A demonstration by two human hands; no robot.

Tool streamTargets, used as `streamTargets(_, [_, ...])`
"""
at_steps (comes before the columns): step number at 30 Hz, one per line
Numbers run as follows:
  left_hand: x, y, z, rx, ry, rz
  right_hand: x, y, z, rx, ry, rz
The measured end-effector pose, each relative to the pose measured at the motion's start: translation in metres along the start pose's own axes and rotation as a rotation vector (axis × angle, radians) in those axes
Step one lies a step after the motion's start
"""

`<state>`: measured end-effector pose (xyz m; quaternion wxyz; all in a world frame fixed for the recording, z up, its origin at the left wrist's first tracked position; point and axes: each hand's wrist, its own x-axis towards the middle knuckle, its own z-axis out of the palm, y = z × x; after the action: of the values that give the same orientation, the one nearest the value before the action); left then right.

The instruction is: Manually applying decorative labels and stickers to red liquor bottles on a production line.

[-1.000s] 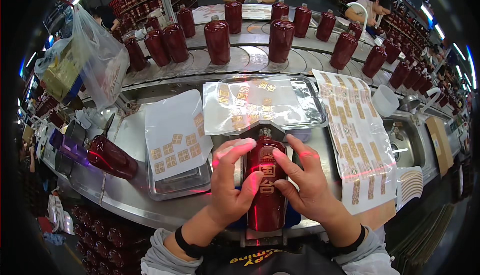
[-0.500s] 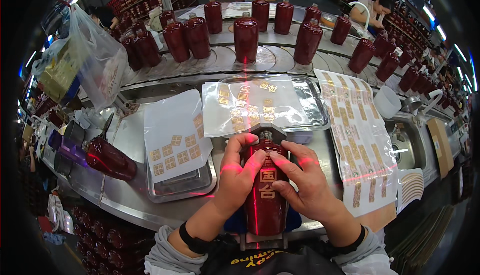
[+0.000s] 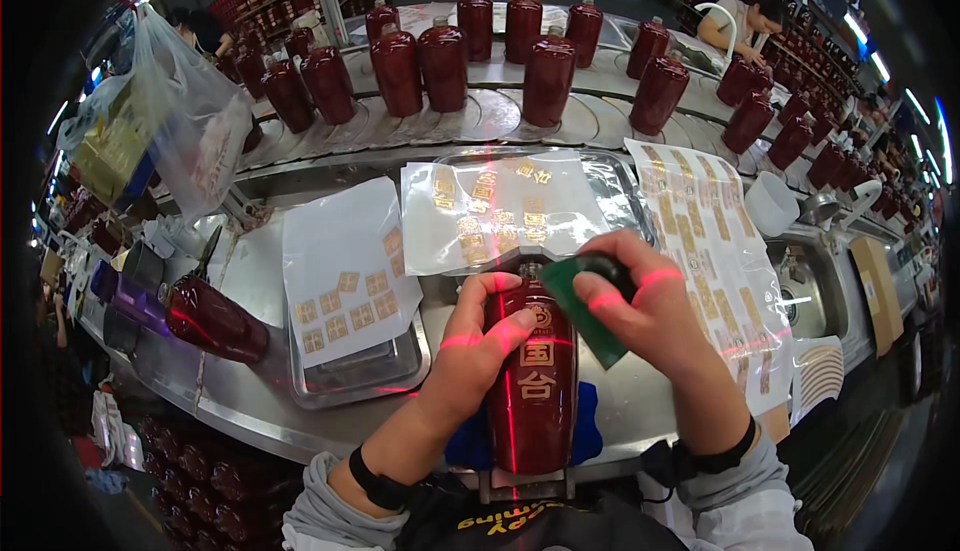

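Note:
A dark red glass bottle [image 3: 533, 429] lies in front of me on a holder with blue padding [image 3: 587, 426], its neck pointing away. Gold characters and a round gold emblem run down its face. My left hand [image 3: 470, 361] grips the bottle's left shoulder, thumb resting on the front beside the emblem. Closed in my right hand [image 3: 655, 306] is a flat green scraper [image 3: 583, 316] with a dark rounded top edge. It is by the bottle's right shoulder; whether it touches the glass I cannot tell.
Ahead, a curved conveyor [image 3: 480, 131] carries several red bottles. Gold transfer sheets lie on metal trays [image 3: 420, 376], and a long sheet [image 3: 715, 251] lies on the right beside a sink [image 3: 815, 296]. Another bottle [image 3: 215, 321] lies at left, near a hanging plastic bag [image 3: 190, 101].
My right hand has left the bottle's front and now holds the green scraper at its right shoulder. The left hand stays on the bottle. Bottles on the conveyor have shifted right.

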<state>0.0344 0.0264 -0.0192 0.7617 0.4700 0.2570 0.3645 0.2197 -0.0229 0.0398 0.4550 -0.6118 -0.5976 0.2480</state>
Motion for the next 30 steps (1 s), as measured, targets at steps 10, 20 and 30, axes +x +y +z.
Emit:
streamTargets(10, [-0.003, 0.007, -0.017, 1.012, -0.096, 0.844, -0.028, 0.038, 0.019, 0.320, 0.068, 0.161])
streamTargets(20, [0.001, -0.008, -0.023, 0.523, -0.128, 0.609, -0.023, 0.028, 0.011, 0.026, 0.162, 0.080])
streamTargets(30, [-0.009, -0.020, -0.012, 0.028, -0.110, 0.452, 0.004, -0.030, -0.006, -0.227, -0.391, -0.241])
